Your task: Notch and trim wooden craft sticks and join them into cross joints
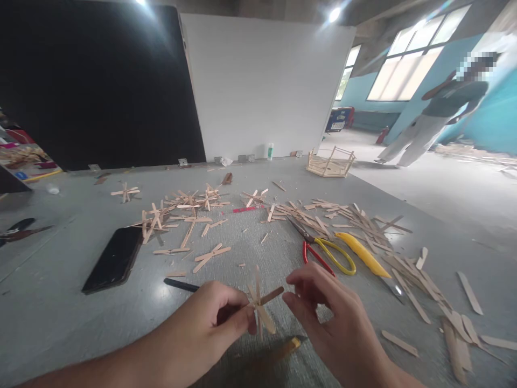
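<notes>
Low in front of us, just above the grey floor (60,323), we hold one small star of crossed wooden sticks (260,304). We count about four sticks in it, fanned out from a shared middle. Our left hand (214,318) comes in from the lower left with the forearm flat and the palm turned inward; its thumb and forefinger are pinched on the star at its centre. Our right hand (323,312) comes in from the lower right, fingers curled loosely and slightly parted, their tips just beside the end of one stick; we cannot tell whether they touch it.

Beyond our hands we count one pair of scissors (323,250) with red and yellow handles, one yellow-handled knife (369,257) just to its right, one black phone (113,260) lying face up to the left, and one dark pen (181,285) near our left wrist. A yellowish pencil-like stick (288,345) lies below the star. Loose sticks (355,218) are scattered too thickly to count (dozens at least), and several finished stars (125,192) lie among them. One stick-built basket (331,161) sits further back by one white board (262,86). One person (436,113) stands at the far right. We can read no writing anywhere.
</notes>
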Demonstrator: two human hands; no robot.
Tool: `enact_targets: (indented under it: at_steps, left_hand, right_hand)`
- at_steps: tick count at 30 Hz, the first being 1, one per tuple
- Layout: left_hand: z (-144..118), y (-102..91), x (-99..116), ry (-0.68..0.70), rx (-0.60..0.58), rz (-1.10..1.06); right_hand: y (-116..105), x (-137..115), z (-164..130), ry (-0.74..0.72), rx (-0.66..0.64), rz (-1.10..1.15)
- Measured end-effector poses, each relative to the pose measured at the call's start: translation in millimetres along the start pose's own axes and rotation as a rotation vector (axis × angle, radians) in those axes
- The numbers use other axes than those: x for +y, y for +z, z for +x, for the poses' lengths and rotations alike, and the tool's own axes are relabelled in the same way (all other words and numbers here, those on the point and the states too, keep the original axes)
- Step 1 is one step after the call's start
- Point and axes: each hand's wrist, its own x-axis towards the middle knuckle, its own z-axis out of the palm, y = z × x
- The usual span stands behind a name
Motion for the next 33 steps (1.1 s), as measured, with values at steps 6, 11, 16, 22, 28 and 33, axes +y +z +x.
enact_targets:
  at_steps: [6, 11, 16, 22, 28, 33]
  left_hand:
    - [-1, -3.5, 4, 0.006, -0.063, 0.058]
    - [0, -1.2, 6, 0.046, -0.053, 0.023]
    - [1, 1.9, 1, 0.041, -0.017, 0.001]
    - [-1, 3.5, -2, 0.031, -0.038, 0.006]
    - [-1, 2.6, -2, 0.056, -0.041, -0.036]
    - [-2, -7.2, 9, 0.059, -0.048, -0.063]
  right_hand:
    - [7, -4, 3, 0.201, -0.320, 0.206]
    - [10, 1, -6, -0.146, -0.126, -0.012]
    - [5, 2, -9, -0.506, -0.048, -0.173]
    - [5, -5, -8, -0.612, -0.149, -0.150]
    - [8, 2, -11, -0.601, -0.196, -0.083]
    - [3, 3, -11, -0.473, -0.030, -0.138]
